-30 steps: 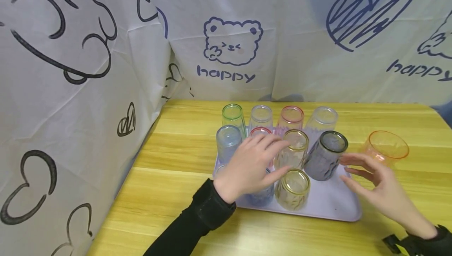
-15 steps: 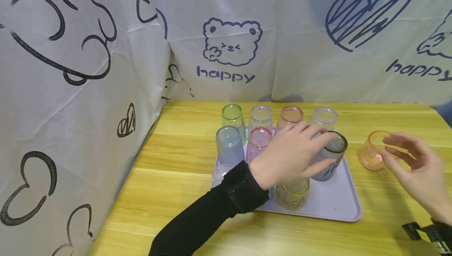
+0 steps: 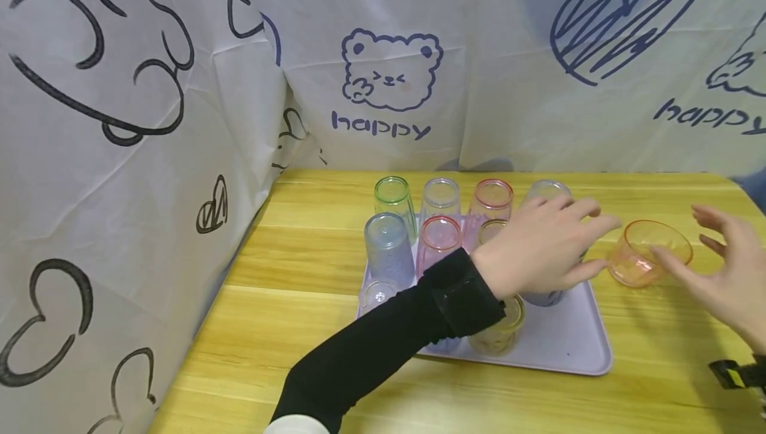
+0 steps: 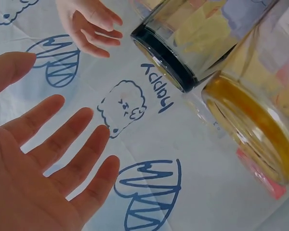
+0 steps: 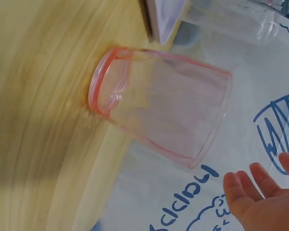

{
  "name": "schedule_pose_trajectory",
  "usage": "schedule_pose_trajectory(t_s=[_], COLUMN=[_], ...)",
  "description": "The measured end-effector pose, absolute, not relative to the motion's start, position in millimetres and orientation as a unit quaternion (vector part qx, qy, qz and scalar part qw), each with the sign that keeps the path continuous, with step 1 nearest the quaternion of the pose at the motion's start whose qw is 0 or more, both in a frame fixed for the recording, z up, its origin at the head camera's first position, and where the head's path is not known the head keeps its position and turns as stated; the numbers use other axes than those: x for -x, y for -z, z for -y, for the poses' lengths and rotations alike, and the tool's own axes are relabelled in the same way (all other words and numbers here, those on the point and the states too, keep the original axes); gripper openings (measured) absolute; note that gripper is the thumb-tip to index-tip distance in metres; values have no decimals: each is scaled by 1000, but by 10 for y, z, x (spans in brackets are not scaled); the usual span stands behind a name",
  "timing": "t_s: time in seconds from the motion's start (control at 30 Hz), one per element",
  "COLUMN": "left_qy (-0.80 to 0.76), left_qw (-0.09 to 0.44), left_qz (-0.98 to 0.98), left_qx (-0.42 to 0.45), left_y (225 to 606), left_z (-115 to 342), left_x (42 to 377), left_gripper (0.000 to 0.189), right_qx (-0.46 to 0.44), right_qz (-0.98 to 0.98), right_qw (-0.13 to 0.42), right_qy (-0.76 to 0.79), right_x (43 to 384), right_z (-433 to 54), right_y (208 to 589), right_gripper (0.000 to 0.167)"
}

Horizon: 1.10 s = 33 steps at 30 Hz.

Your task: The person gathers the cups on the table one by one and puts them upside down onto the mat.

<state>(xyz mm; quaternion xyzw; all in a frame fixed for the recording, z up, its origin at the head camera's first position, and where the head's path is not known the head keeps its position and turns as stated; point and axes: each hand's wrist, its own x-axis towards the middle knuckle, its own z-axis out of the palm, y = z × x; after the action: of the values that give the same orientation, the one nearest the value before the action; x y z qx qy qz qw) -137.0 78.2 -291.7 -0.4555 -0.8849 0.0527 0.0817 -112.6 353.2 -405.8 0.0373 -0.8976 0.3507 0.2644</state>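
An orange-tinted glass (image 3: 640,264) stands upright, mouth up, on the table to the right of the lilac tray (image 3: 574,347). My right hand (image 3: 721,268) is at the glass's right side, fingers spread and slightly bent; in the right wrist view a gap shows between the hand (image 5: 265,204) and the glass (image 5: 159,106). My left hand (image 3: 547,244) hovers over the tray's right side, fingers loose and holding nothing, covering most of a dark grey glass (image 3: 543,299). In the left wrist view this glass (image 4: 166,57) and a yellow-rimmed glass (image 4: 253,125) are beside the hand.
Several glasses stand upside down on the tray, among them a green one (image 3: 393,198), a blue one (image 3: 389,248), a pink one (image 3: 441,238) and a yellowish one (image 3: 499,334). Behind the wooden table (image 3: 299,254) hangs a white cloth (image 3: 509,88) with drawings.
My left hand has moved right, from above the blue glasses to above the dark grey glass. My right hand has moved right, from beside the dark grey glass to the orange glass's far right.
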Motion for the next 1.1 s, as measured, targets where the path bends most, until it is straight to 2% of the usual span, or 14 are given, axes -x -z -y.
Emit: schedule_pose_trajectory(t_s=[0.37, 1.1], left_qy=[-86, -89], left_qw=[37, 4], left_qz=[895, 898], left_qx=[436, 430], left_y=[2970, 3066], left_z=[-980, -1045], left_x=[1459, 1523], left_gripper=[57, 55], right_qx=[-45, -67], right_qz=[943, 965], right_qw=[181, 114], right_qy=[-274, -225], right_x=[1296, 1506], right_z=[-3631, -3604], right_y=[4046, 4184], right_gripper=[103, 115])
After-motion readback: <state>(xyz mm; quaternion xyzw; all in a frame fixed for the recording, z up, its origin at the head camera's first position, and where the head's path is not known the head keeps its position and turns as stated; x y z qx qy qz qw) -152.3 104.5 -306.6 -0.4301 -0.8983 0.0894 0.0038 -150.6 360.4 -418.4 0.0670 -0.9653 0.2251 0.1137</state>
